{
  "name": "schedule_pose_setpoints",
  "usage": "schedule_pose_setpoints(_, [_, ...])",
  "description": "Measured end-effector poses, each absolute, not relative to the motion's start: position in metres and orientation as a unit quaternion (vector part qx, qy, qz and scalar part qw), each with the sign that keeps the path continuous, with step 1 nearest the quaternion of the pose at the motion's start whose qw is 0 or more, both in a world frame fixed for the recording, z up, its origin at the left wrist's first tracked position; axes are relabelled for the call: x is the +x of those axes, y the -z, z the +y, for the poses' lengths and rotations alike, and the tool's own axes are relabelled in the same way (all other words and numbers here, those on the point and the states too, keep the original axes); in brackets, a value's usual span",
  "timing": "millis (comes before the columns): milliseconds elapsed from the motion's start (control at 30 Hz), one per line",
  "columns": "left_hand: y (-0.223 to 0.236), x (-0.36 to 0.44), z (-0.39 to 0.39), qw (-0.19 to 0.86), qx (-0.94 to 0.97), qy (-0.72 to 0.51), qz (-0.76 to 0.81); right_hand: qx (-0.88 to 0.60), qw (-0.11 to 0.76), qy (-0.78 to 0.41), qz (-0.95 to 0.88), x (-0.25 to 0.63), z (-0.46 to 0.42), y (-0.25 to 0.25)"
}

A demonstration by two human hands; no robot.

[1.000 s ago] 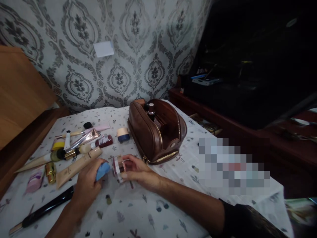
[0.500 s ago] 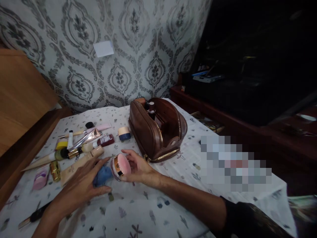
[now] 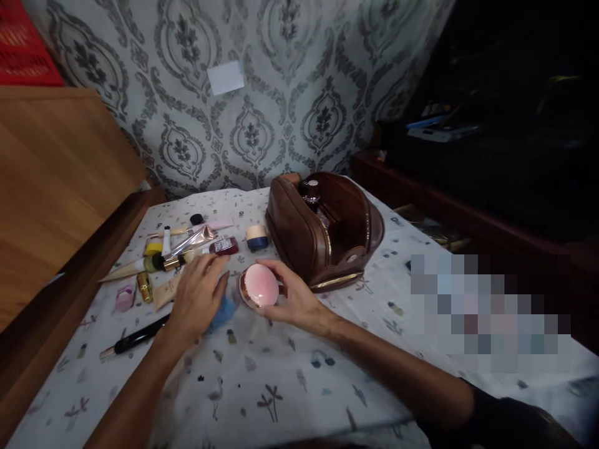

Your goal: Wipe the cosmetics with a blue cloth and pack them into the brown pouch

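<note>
My right hand [image 3: 294,299] is wrapped round a round pink-lidded jar [image 3: 259,285] with a rose-gold rim, tilted so its lid faces me, just above the patterned tablecloth [image 3: 262,386]. My left hand [image 3: 196,298] lies flat with fingers spread over a blue cloth [image 3: 223,310], left of the jar. Behind the jar stands an open brown leather toiletry bag [image 3: 322,234] with a dark-capped bottle [image 3: 311,190] upright inside.
Several cosmetics lie at the left: a beige tube [image 3: 163,292], a dark red bottle [image 3: 224,246], a cream-and-navy jar [image 3: 257,237], brushes, a small gold item [image 3: 145,287], a pink container [image 3: 124,297] and a long black stick [image 3: 135,338]. A wooden board [image 3: 56,187] flanks the left; dark furniture is at the right.
The jar has turned so its pink lid faces me. My left hand let go of the blue cloth and flattened over it. The camera view shifted, moving everything rightward.
</note>
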State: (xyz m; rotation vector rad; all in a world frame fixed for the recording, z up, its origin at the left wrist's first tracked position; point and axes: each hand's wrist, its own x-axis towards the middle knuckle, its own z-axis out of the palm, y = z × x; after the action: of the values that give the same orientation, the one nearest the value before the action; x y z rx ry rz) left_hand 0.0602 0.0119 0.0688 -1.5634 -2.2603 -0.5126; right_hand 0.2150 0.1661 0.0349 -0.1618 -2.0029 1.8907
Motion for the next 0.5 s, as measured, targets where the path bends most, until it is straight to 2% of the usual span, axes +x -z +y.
schedule_pose_setpoints(267, [-0.089, 0.093, 0.050, -0.024, -0.632, 0.376, -0.678, -0.060, 0.261, -0.593, -0.760, 0.240, 0.173, -0.060])
schedule_pose_setpoints(367, [-0.090, 0.101, 0.060, -0.087, -0.616, 0.447, -0.642, -0.056, 0.246, -0.635, -0.730, 0.250, 0.176, -0.070])
schedule_pose_setpoints(500, [-0.091, 0.111, 0.067, -0.159, -0.560, 0.524, -0.622, -0.048, 0.209, -0.766, -0.606, 0.254, 0.176, -0.077])
